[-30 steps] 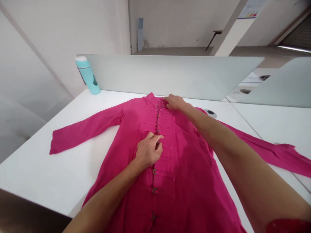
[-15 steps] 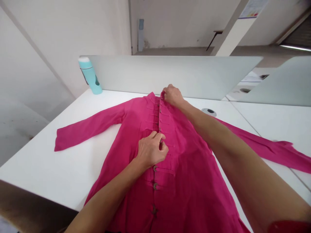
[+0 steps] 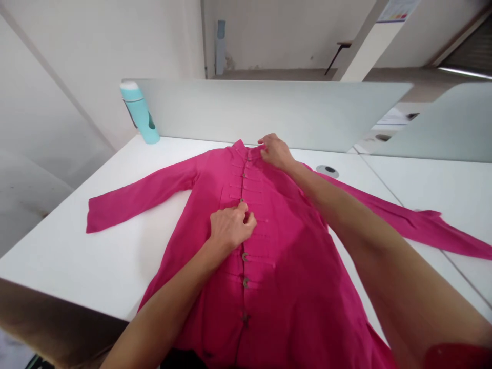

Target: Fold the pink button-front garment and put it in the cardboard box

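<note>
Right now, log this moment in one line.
left hand: at placket; right hand: at collar; pink shirt: laid on white table, sleeves spread; turquoise bottle: table's back-left corner

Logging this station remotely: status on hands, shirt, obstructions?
Left hand at button line, right hand at collar. Pink shirt spread front-up, sleeves out. Bottle apart, back left.

1. A white table (image 3: pixel 77 266) here, a thin seam (image 3: pixel 380 179) crossing its top over on the right.
2. Pink shirt (image 3: pixel 292 241) laid out front up, sleeves (image 3: pixel 142 197) spread to both sides, one over the seam.
3. Turquoise bottle (image 3: pixel 140 113) standing at the far left corner.
4. Round grommet (image 3: pixel 328 171) just beside the right-hand sleeve.
</note>
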A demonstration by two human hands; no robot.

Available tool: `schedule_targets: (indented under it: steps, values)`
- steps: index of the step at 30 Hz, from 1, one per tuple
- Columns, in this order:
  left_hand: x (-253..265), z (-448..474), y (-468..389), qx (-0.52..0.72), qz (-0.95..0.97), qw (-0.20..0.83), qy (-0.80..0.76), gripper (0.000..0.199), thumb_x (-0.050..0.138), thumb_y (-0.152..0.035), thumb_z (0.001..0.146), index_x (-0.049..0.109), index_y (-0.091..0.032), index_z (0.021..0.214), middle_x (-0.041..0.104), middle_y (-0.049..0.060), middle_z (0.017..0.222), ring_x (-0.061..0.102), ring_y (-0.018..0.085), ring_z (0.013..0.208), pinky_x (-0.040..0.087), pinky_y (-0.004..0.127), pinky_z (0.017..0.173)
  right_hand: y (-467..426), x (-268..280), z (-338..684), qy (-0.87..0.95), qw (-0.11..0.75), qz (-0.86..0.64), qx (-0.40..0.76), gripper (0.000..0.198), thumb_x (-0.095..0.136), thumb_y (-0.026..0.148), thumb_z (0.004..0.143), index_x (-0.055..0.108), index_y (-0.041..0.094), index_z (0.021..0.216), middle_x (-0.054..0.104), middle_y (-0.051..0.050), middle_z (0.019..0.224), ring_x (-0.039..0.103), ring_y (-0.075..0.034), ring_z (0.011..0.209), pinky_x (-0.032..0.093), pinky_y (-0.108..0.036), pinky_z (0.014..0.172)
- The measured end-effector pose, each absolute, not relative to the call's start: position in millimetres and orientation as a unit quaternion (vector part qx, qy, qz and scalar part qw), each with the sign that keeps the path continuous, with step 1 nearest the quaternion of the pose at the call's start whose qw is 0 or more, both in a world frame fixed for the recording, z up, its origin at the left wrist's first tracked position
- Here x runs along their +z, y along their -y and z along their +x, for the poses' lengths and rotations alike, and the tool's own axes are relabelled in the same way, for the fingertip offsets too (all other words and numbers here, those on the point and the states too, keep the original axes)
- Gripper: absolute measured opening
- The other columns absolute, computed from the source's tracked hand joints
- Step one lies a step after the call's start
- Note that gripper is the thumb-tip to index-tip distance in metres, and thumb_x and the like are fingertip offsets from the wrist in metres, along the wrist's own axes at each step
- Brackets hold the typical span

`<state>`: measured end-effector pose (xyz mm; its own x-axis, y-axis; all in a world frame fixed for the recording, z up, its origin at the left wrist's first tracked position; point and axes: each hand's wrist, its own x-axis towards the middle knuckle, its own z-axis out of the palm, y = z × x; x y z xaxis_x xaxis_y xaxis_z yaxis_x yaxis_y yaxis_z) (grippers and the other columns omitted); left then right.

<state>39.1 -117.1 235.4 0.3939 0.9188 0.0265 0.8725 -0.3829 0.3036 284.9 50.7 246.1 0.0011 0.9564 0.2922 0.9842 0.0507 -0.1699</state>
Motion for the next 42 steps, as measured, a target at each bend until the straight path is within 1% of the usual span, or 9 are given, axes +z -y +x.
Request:
schedule_targets:
  steps: [3,8,12,18,24,30,33,37,42]
  values:
    - [237,36,116,0.121,0.825,0.097,-0.543,0.034,0.048,-0.042,0.101,0.073,-0.025,0.114,0.079,0.006,0.091,0.074,0.026,0.085,0.047,0.034,0.071,-15,255,309,0.695,0.184,-0.694,-0.034,0.044,0.049,0.017,0.091,0.070,0.011,0.130,0.064,-0.019,0.133,0.065,-0.029,0.107,0.050,-0.040,0.099]
    - [241,29,109,0.142,0.825,0.082,-0.541,0.030,0.047,-0.038,0.102,0.073,-0.025,0.110,0.078,0.005,0.098,0.073,0.026,0.091,0.047,0.033,0.073,78,272,340,0.659,0.196,-0.726,-0.004,0.038,0.055,0.025,0.090,0.074,0.015,0.122,0.069,-0.014,0.128,0.068,-0.023,0.090,0.054,-0.038,0.088]
    - [249,22,104,0.184,0.818,0.083,-0.539,0.026,0.048,-0.034,0.102,0.073,-0.025,0.106,0.077,0.004,0.098,0.070,0.023,0.089,0.045,0.031,0.073,166,290,346,0.633,0.175,-0.753,0.053,0.035,0.058,0.024,0.091,0.075,0.016,0.120,0.076,-0.009,0.111,0.070,-0.022,0.088,0.054,-0.036,0.085]
    - [262,16,115,0.237,0.827,0.077,-0.505,0.020,0.054,-0.028,0.099,0.073,-0.022,0.099,0.077,0.005,0.095,0.069,0.021,0.085,0.044,0.029,0.071,271,295,344,0.588,0.148,-0.790,0.094,0.035,0.060,0.027,0.094,0.074,0.015,0.123,0.078,-0.008,0.096,0.072,-0.024,0.088,0.052,-0.033,0.075]
    - [268,4,143,0.241,0.870,0.103,-0.418,0.020,0.056,-0.027,0.096,0.074,-0.021,0.102,0.078,0.005,0.098,0.069,0.019,0.088,0.048,0.029,0.079,339,277,344,0.563,0.227,-0.787,0.110,0.035,0.059,0.033,0.088,0.075,0.018,0.115,0.078,-0.008,0.106,0.073,-0.022,0.087,0.053,-0.031,0.071]
    - [261,-28,188,0.291,0.864,0.156,-0.381,0.024,0.056,-0.031,0.097,0.073,-0.022,0.111,0.078,0.003,0.100,0.070,0.015,0.086,0.052,0.027,0.079,405,257,305,0.526,0.344,-0.777,0.050,0.038,0.058,0.049,0.087,0.076,0.020,0.104,0.077,-0.008,0.097,0.073,-0.022,0.074,0.051,-0.031,0.058]
    - [257,-45,226,0.370,0.843,0.108,-0.375,0.023,0.054,-0.029,0.099,0.073,-0.022,0.110,0.077,0.003,0.099,0.070,0.013,0.082,0.054,0.026,0.081,442,247,273,0.480,0.415,-0.772,-0.015,0.030,0.059,0.047,0.090,0.076,0.022,0.097,0.076,-0.006,0.085,0.072,-0.020,0.067,0.053,-0.031,0.058]
    - [244,-63,279,0.455,0.829,0.008,-0.325,0.016,0.058,-0.018,0.098,0.072,-0.019,0.106,0.077,0.002,0.088,0.068,0.011,0.072,0.053,0.023,0.075,481,222,246,0.404,0.442,-0.800,-0.023,0.025,0.060,0.044,0.091,0.075,0.025,0.087,0.073,-0.004,0.073,0.071,-0.022,0.063,0.056,-0.035,0.063]
    - [219,-76,317,0.450,0.833,-0.034,-0.320,0.012,0.063,-0.009,0.095,0.071,-0.016,0.100,0.076,0.003,0.082,0.068,0.011,0.068,0.053,0.021,0.071,508,175,242,0.312,0.439,-0.842,0.026,0.025,0.060,0.051,0.091,0.071,0.030,0.085,0.075,-0.006,0.079,0.074,-0.029,0.074,0.057,-0.041,0.063]
